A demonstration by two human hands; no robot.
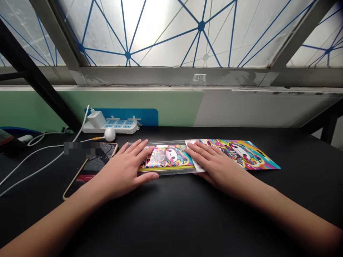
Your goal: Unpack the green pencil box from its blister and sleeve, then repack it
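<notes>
A clear plastic case [167,172] lies on the black table, with a colourful cartoon-printed piece [171,157] inside or on it. Over its left end my left hand [131,166] rests flat, fingers spread and thumb along the near edge. A bright printed card [246,153] with a similar cartoon figure overlaps the case's right end and reaches out to the right. My right hand [214,162] lies across that overlap, fingers stretched out on top. Its thumb is low at the near edge, partly hidden, so I cannot tell whether it goes underneath.
A phone [88,169] in a pale case lies by my left forearm, partly covered. Behind it stand a white power strip [120,125] with a charger [96,119], a white round object [109,134] and loose cables [40,145]. A wall and window frame [160,75] bound the back.
</notes>
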